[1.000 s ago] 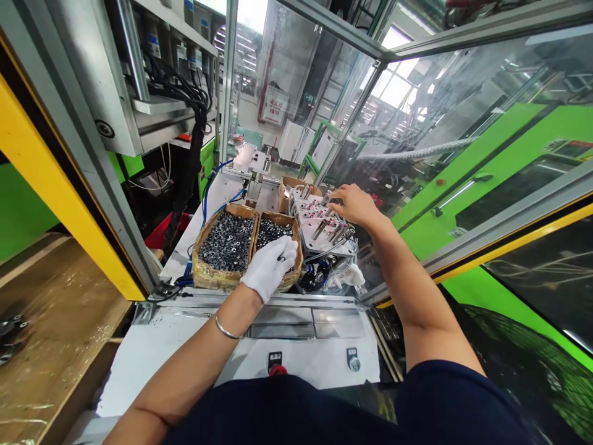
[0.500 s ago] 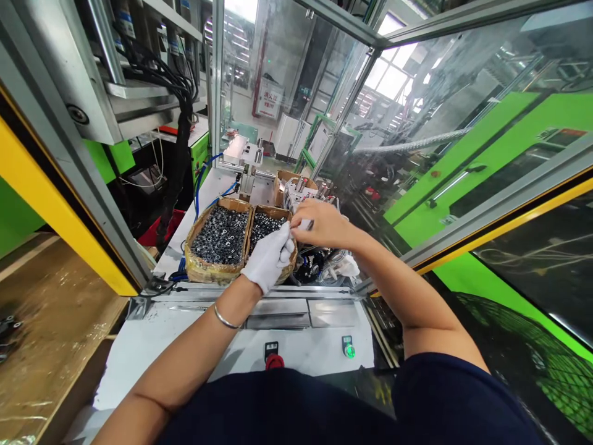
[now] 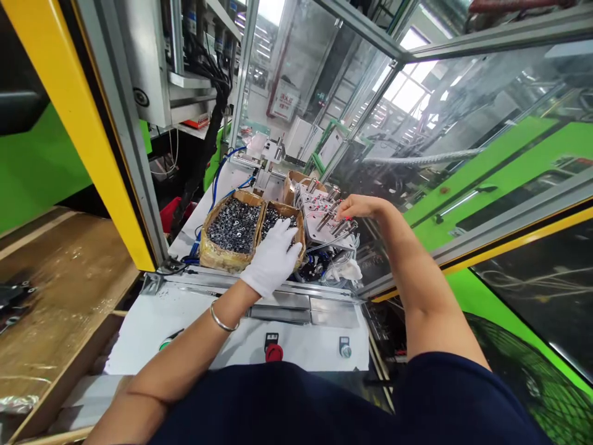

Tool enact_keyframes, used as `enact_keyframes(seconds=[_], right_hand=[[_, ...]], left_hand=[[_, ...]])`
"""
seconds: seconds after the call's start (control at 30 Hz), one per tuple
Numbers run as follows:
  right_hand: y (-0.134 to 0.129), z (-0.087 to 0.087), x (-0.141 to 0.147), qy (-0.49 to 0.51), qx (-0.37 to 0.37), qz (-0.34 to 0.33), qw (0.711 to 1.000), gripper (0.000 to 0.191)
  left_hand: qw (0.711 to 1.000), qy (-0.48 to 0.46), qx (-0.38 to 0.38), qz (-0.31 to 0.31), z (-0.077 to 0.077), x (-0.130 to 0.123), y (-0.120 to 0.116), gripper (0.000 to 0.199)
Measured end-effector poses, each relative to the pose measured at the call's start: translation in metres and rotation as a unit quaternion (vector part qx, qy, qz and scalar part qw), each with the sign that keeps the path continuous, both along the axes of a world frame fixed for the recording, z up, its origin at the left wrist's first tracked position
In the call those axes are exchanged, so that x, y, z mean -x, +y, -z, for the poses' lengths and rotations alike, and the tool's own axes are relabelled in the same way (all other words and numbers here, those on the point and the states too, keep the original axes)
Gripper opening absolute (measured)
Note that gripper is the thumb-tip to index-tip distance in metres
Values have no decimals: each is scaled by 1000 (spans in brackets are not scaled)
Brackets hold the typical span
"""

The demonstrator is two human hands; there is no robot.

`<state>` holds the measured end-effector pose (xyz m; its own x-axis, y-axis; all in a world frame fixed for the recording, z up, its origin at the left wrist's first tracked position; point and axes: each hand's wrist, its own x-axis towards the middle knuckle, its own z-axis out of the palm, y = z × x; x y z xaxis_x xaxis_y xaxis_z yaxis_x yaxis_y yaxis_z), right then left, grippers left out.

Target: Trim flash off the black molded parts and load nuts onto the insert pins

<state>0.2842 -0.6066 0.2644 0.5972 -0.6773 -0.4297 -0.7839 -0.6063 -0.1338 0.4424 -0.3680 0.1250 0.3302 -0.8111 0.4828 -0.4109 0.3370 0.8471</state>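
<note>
My left hand [image 3: 273, 256], in a white glove, is over the front of the right-hand box [image 3: 301, 235] of small metal parts, its fingers spread and nothing visible in them. Beside it on the left stands another taped cardboard box [image 3: 215, 258] full of small dark and silvery rings. My bare right hand [image 3: 354, 207] is at a metal fixture plate [image 3: 319, 222] with upright pins and small red lights. Its fingertips are bent together by a pin; whatever they hold is too small to make out.
A metal frame rail [image 3: 194, 276] runs in front of the boxes. On the white front panel are a red button [image 3: 273, 353] and a smaller round button [image 3: 345, 351]. Yellow-edged frame posts [image 3: 92, 136] flank the opening. Tubes and cables lie below the fixture.
My hands have moved apart: the right went right to the fixture, the left opened over the box. The view has shifted, and the small button's green light is off.
</note>
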Motion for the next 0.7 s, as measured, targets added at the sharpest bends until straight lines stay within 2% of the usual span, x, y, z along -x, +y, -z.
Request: enact_keyframes(seconds=[0.2, 0.33, 0.43, 0.5, 0.57, 0.63, 0.7], right_hand=[[-4, 9, 0, 13, -4, 2, 1000, 38], [-1, 10, -2, 18, -16, 2, 1000, 32], [0, 8, -7, 30, -9, 10, 999, 23], [3, 3, -8, 33, 2, 20, 999, 21], [14, -4, -3, -8, 34, 26, 999, 24], [40, -11, 12, -117, 103, 32, 987, 32], [80, -13, 37, -245, 172, 33, 954, 39]], left_hand=[[995, 84, 37, -36, -9, -13, 33, 27], [994, 78, 30, -75, -6, -21, 53, 26], [993, 38, 16, -109, 1, -29, 71, 28], [990, -6, 2, -139, 9, -37, 88, 31], [981, -40, -14, -190, 23, -46, 109, 34], [962, -62, -44, -261, 46, -59, 134, 36], [946, -81, -92, -301, 76, -73, 160, 37]])
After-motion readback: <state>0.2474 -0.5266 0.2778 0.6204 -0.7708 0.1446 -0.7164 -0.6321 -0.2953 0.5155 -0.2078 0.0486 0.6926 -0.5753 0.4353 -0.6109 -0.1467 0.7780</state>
